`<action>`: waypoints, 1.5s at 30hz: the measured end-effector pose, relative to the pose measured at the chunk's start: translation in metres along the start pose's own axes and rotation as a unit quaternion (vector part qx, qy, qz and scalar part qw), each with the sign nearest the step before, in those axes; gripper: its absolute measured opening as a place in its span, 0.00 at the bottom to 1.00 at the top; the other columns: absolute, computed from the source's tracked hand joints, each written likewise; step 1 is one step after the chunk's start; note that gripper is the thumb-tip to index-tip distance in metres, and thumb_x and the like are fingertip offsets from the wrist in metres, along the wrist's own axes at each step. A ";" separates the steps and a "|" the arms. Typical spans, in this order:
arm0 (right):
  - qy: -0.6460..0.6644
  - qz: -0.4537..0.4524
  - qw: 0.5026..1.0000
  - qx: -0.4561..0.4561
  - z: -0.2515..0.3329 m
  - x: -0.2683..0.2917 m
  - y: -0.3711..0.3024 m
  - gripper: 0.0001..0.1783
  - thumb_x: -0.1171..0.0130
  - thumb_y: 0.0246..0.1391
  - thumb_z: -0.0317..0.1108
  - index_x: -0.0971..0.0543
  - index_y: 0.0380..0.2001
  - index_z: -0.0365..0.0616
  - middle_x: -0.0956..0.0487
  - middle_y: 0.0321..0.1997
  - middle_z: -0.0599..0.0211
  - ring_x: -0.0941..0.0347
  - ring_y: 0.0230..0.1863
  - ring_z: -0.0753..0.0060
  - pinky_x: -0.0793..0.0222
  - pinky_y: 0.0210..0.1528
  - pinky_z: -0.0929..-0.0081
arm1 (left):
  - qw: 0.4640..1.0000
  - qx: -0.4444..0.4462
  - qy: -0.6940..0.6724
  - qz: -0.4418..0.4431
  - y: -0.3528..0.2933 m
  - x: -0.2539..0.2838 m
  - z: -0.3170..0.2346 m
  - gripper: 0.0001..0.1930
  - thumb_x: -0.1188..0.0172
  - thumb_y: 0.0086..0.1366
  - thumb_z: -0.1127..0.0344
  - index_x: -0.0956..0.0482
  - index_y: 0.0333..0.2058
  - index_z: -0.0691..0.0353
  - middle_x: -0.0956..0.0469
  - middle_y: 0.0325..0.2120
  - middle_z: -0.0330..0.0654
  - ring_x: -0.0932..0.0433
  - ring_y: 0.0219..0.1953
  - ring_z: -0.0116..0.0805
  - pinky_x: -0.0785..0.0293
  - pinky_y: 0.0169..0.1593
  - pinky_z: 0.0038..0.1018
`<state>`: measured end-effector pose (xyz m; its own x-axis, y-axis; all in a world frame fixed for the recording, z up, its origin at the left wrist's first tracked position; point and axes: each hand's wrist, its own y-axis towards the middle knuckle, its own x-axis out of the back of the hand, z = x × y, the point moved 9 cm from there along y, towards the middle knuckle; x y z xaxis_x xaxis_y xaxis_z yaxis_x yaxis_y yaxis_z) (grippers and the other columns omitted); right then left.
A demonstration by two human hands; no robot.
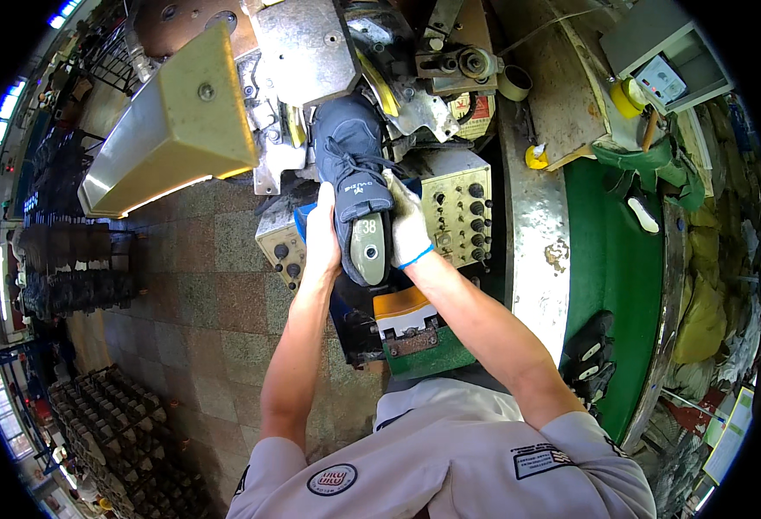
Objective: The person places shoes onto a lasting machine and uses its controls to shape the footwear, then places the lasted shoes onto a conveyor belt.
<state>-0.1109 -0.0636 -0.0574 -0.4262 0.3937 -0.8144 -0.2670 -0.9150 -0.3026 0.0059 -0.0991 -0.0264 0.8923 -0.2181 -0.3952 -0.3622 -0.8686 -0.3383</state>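
A dark grey lace-up shoe upper [353,160] is stretched over a grey-green shoe last [369,251], whose heel end with a round hole points toward me. The toe end sits under a metal plate [303,56] of a machine, between its metal jaws, so its tip is hidden. My bare left hand [322,233] is closed along the left side of the shoe. On the right side, my right hand [408,221], in a white glove with a blue cuff, grips it near the heel and laces.
A control box [458,216] with black knobs stands right of the shoe; another knobbed panel [278,249] is at left. A yellowish guard [169,125] juts out on the left. Dark shoes [592,355] lie on a green conveyor belt [618,294] at right. Loaded racks [125,432] stand lower left.
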 end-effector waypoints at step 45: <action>-0.287 -0.236 0.926 0.063 0.187 0.201 -0.160 0.29 0.50 0.67 0.46 0.32 0.59 0.29 0.20 0.48 0.43 0.17 0.38 0.50 0.19 0.28 0.70 | 0.822 0.172 0.457 -0.292 -0.167 0.128 0.221 0.45 0.31 0.58 0.51 0.40 0.65 0.74 0.27 0.56 0.67 0.28 0.60 0.59 0.31 0.61 0.42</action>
<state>-0.3158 0.1787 -0.0801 -0.6161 0.7624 -0.1980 -0.6235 -0.6256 -0.4689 0.1216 0.1164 -0.2090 0.7138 -0.1897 0.6742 0.2849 -0.8007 -0.5269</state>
